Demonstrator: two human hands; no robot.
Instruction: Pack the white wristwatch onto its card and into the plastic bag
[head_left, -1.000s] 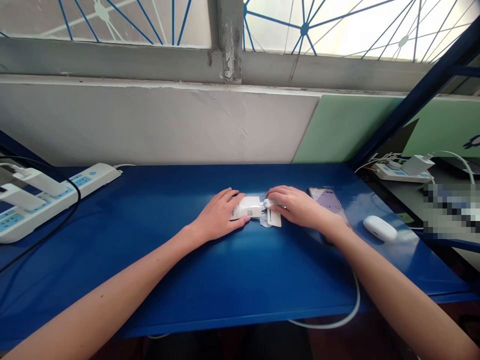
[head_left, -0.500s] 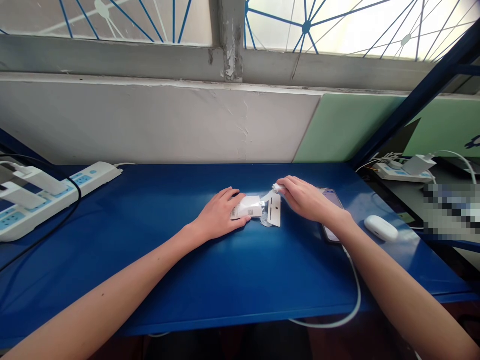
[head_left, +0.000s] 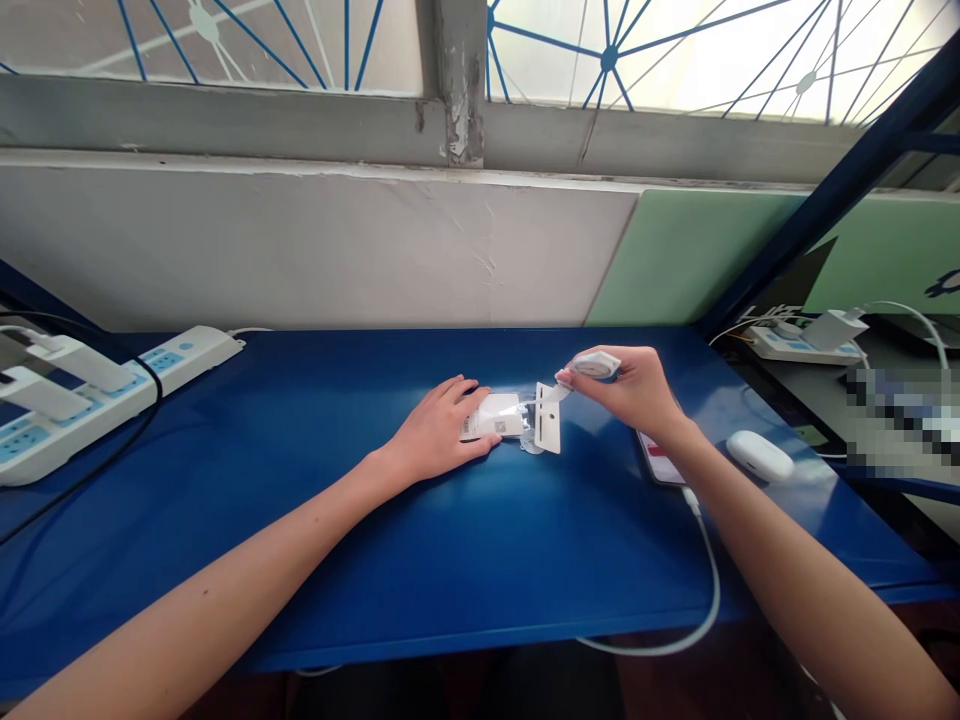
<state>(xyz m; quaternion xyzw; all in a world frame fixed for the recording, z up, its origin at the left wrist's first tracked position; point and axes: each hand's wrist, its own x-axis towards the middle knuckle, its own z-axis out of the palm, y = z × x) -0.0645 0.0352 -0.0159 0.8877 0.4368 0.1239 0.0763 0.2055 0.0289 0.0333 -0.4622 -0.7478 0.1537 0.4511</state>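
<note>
Near the table's middle, a small clear packet (head_left: 501, 414) with a white insert and a printed code lies flat. My left hand (head_left: 439, 428) rests over its left end, thumb and fingers gripping it against the table. A white card with slots (head_left: 548, 420) sits at the packet's right end. My right hand (head_left: 630, 385) is closed in a pinch, raised just right of the card. It holds a small white roll-like item (head_left: 598, 365) with a grey ring on its face. A pale strip (head_left: 553, 394) runs from these fingers over the card towards the packet.
A phone (head_left: 660, 462) on a white cable (head_left: 709, 580) lies under my right wrist. A white earbud case (head_left: 759, 456) stands to its right. At the left is a power strip (head_left: 196, 350) with plugged-in adapters and a black cable (head_left: 112, 460). Behind rises a wall (head_left: 337, 245).
My right hand has turned and lifted slightly, so the white roll-like item's ringed face now shows. The card's top has tipped slightly. My left hand has stayed on the packet.
</note>
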